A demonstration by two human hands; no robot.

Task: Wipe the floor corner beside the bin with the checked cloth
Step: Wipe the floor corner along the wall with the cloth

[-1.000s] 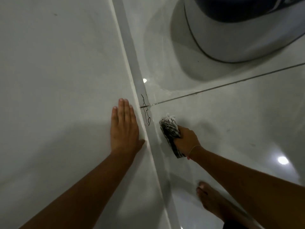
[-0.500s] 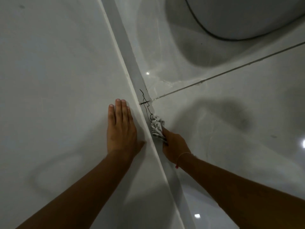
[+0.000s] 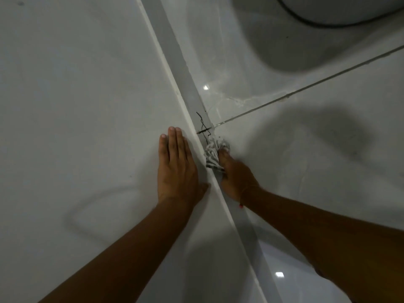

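My right hand (image 3: pixel 235 178) grips the bunched black-and-white checked cloth (image 3: pixel 213 153) and presses it onto the glossy white floor, right against the grey skirting strip (image 3: pixel 175 51) where wall and floor meet. The cloth lies just below a thin dark wire or thread (image 3: pixel 203 125) on the strip. Flat against the white wall (image 3: pixel 76 106), left of the strip, rests my left hand (image 3: pixel 177 169) with its fingers together. The white base of the bin (image 3: pixel 341 7) shows at the top right edge, casting a wide shadow.
A dark grout line (image 3: pixel 306 86) runs across the floor tiles from the skirting toward the right. Ceiling lights reflect as bright spots on the floor (image 3: pixel 306 171). A thin red band sits on my right wrist (image 3: pixel 241 205).
My right hand has carried the cloth left from the open floor to the skirting, then pushed it a little forward along it. My left hand has stayed on the wall. The view has dropped lower.
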